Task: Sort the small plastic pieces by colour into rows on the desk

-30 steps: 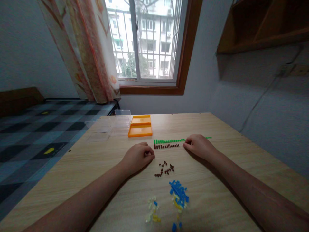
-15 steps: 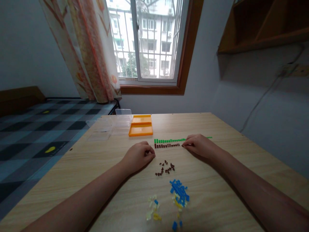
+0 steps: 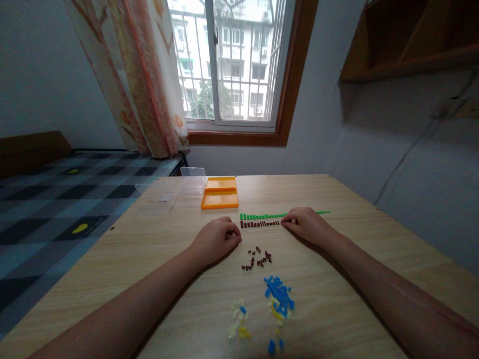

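My right hand (image 3: 307, 225) is closed in a pinch at the right end of a row of small brown bricks (image 3: 256, 225). A tiny brown brick seems to be at its fingertips, mostly hidden by them. Just behind runs a row of green bricks (image 3: 258, 217), partly covered by this hand. My left hand (image 3: 216, 240) rests on the table left of the rows, thumb and fingers curled together; what they hold, if anything, cannot be made out. Between the hands and nearer me lies a loose scatter of small brown bricks (image 3: 258, 263).
Closer to me on the wooden table (image 3: 337, 309) sit a pile of blue bricks (image 3: 280, 295), yellow bricks (image 3: 244, 332) and pale ones (image 3: 232, 330). An open orange case (image 3: 220, 200) and see-through plastic boxes (image 3: 155, 202) stand at the back left. A bed (image 3: 93, 199) adjoins the left side.
My right fingertips have shifted slightly left, closer to the end of the brown row. The brown brick seen at them before is now mostly covered. My left hand stays in place.
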`<state>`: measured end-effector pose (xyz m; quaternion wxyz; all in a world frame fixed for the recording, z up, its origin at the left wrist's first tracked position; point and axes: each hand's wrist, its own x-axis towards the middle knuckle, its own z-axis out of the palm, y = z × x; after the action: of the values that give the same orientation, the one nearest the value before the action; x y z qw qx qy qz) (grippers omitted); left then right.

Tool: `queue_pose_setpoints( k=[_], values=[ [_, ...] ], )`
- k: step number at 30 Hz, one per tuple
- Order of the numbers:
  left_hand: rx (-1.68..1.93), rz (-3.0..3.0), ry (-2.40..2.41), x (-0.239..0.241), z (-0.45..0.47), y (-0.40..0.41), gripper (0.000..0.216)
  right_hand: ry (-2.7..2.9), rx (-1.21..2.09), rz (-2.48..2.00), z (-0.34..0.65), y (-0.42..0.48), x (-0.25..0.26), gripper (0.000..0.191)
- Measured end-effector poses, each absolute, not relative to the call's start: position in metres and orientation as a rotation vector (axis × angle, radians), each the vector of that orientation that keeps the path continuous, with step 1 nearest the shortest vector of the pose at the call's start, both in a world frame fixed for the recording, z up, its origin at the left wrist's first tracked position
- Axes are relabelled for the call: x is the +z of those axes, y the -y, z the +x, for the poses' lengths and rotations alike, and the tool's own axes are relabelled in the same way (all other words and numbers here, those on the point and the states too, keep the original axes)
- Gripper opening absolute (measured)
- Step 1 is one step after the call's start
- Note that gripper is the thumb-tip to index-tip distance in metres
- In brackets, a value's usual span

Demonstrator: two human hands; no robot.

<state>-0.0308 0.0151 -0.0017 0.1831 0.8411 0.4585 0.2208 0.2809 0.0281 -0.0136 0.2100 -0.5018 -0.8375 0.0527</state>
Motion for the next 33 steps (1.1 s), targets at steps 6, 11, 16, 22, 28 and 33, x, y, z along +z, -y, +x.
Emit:
queue_pose_setpoints(
  k=[6,11,16,22,28,33],
  values=[
    [0.626,2.377,-1.302,-0.0019,-0.0305,-0.0147,0.012,2.324,0.170,-1.382,0.2808,-0.0303,-0.0165,0.016],
    [0.621,2.381,-1.302,-0.0002,-0.0301,-0.0135,0.013,2.331,0.171,-1.367,0.2813,-0.0314,-0.0180,0.016],
    [0.623,2.377,-1.303,0.0005,-0.0295,-0.0136,0.013,2.314,0.162,-1.345,0.2811,-0.0299,-0.0169,0.016],
    [0.622,2.376,-1.302,0.0004,-0.0298,-0.0143,0.013,2.335,0.171,-1.288,0.2818,-0.0291,-0.0160,0.019],
    [0.620,2.374,-1.300,-0.0010,-0.0304,-0.0145,0.013,2.353,0.200,-1.265,0.2821,-0.0294,-0.0169,0.021],
    [0.606,2.371,-1.307,-0.0008,-0.0296,-0.0140,0.013,2.352,0.194,-1.254,0.2828,-0.0282,-0.0152,0.022]
  ],
)
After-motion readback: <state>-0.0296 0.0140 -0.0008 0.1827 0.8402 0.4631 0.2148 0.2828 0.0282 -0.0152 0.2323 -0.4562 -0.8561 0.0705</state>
